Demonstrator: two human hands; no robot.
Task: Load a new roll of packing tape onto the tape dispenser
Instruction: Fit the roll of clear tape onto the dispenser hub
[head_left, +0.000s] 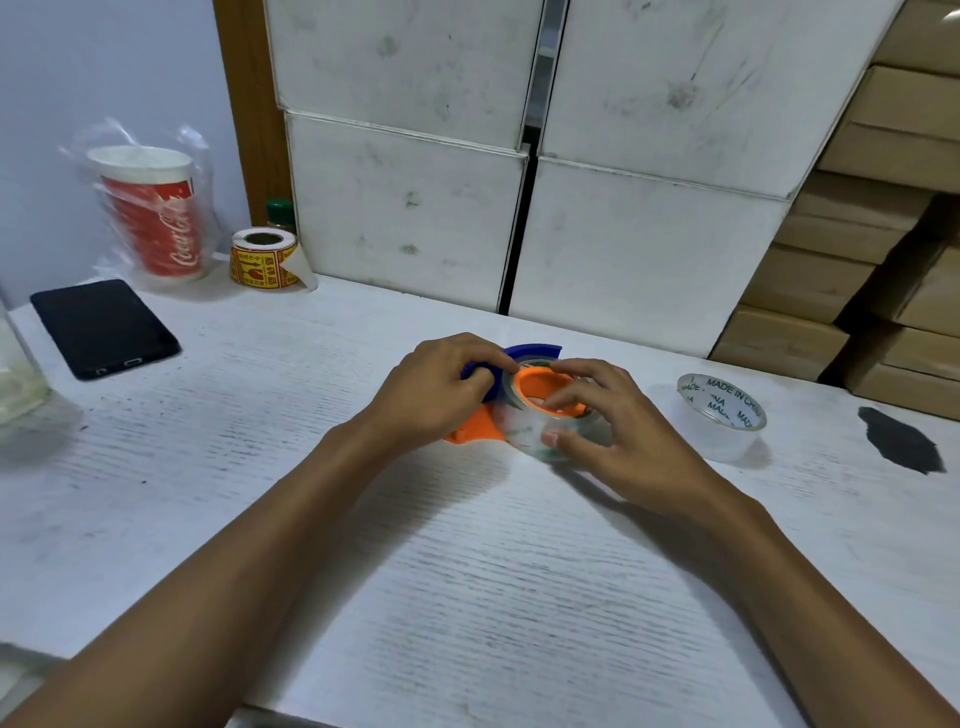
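An orange and blue tape dispenser lies on the white table at the centre. A clear roll of packing tape sits around its orange hub. My left hand grips the blue part of the dispenser and pinches at the roll's top edge. My right hand is wrapped around the roll, thumb on its near side and fingers on the orange rim. A second, nearly used-up clear tape roll printed "MADE IN CHINA" stands to the right, apart from both hands.
A black phone lies at the left. Behind it stand a red paper cup in a plastic bag and a yellow label roll. White boxes line the back edge, brown cartons the right. A black patch marks the table.
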